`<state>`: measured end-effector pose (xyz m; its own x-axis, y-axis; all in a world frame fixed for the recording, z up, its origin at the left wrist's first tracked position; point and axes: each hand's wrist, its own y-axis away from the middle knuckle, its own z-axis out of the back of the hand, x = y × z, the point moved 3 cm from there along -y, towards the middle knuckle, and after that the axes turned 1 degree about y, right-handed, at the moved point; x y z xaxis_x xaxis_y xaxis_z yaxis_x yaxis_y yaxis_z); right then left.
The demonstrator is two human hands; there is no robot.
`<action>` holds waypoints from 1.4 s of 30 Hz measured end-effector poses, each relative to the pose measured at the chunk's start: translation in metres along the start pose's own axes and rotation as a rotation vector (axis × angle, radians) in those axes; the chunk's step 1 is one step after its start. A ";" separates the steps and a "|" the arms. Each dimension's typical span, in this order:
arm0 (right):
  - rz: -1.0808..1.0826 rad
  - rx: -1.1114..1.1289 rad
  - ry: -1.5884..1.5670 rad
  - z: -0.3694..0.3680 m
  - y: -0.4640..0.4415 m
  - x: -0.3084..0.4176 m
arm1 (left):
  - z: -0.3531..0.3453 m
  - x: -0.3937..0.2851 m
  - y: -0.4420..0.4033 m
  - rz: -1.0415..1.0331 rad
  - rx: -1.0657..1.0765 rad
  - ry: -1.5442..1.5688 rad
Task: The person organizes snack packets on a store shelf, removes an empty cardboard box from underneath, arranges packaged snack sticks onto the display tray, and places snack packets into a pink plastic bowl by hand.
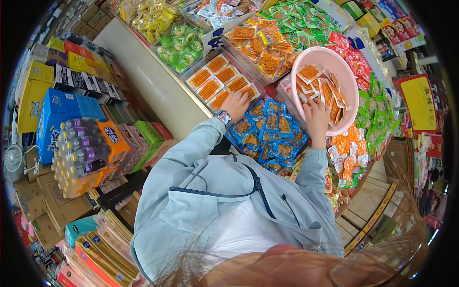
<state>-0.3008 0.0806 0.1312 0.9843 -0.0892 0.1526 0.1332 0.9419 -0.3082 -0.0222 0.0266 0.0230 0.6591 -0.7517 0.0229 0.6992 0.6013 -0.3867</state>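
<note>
My left hand (235,106), with a watch on its wrist, lies over the lower right of a clear bin (190,76). Orange snack-stick packets (210,89) are laid there in two rows, and my fingertips touch the nearest one, stretched out. Inside the rim of a pink plastic basket (352,86), my right hand (317,118) rests its slightly bent, parted fingers on similar loose packets (330,91). These lie in a jumbled pile; no packet is visibly lifted. The undersides of both hands are hidden.
Blue snack packets (270,129) are heaped between my arms. Clear bins of orange packets (267,62) and green packets (179,50) stand behind. A pale counter edge (158,86) runs along the left, with shrink-wrapped bottles (83,150) and cartons beyond it. A yellow sign (418,103) hangs at right.
</note>
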 end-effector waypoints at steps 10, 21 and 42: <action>-0.011 -0.010 -0.056 -0.013 -0.007 -0.009 | -0.024 0.004 0.053 0.203 0.304 0.128; -0.494 0.095 -1.011 -0.036 -0.025 -0.022 | -0.037 0.003 0.077 0.359 0.473 0.158; -0.337 -0.665 -0.710 0.027 0.008 0.004 | -0.040 0.004 0.079 0.369 0.450 0.192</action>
<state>-0.2989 0.0964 0.1549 0.6171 0.0996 0.7806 0.6393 0.5148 -0.5711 0.0248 0.0604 -0.0442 0.8477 -0.4824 -0.2206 0.5104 0.8551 0.0911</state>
